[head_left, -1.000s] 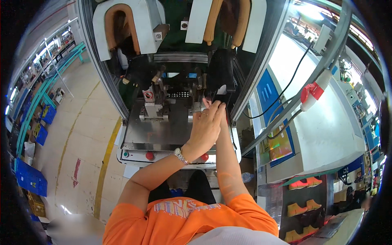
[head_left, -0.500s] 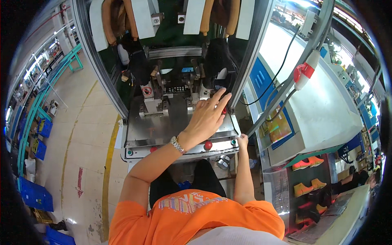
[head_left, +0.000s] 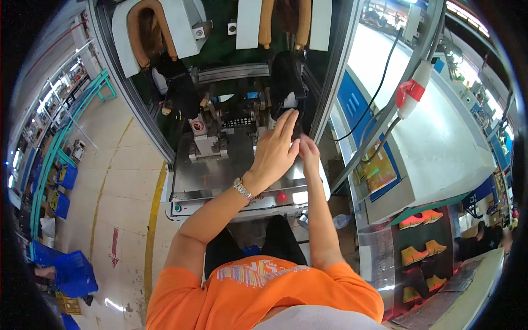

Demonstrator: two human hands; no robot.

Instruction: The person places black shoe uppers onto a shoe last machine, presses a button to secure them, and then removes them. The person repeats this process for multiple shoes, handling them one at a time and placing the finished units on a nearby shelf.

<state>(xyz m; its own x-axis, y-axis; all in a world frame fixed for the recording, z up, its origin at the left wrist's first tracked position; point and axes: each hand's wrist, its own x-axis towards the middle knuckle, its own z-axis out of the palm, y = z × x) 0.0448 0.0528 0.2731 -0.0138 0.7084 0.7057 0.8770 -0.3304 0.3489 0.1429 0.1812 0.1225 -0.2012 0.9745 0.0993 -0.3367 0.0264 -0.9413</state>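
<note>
My left hand [head_left: 275,151], with a metal watch [head_left: 242,188] on its wrist, is raised over the right side of a steel machine bed [head_left: 236,162]. Its fingers are stretched upward and the thumb stands out. The fingertips are at the lower end of a black, shoe-like piece [head_left: 286,77] on the right station; contact cannot be made out. Close beside the left thumb is my right hand [head_left: 309,149], its fingers bent and partly hidden, so any hold is unclear. Another black piece [head_left: 179,85] sits on the left station.
Brown padded U-shaped forms [head_left: 137,33] on white plates hang above. A red button [head_left: 282,196] and a green one [head_left: 176,208] line the front panel. At right stand a red-and-white plug [head_left: 412,91] and a rack with orange shoes [head_left: 413,256]. A blue crate [head_left: 77,275] is at lower left.
My right hand has risen from the machine's front right corner to beside my left hand. The left fingers have drawn closer together. At lower left, a person's hand and a blue crate have come into view.
</note>
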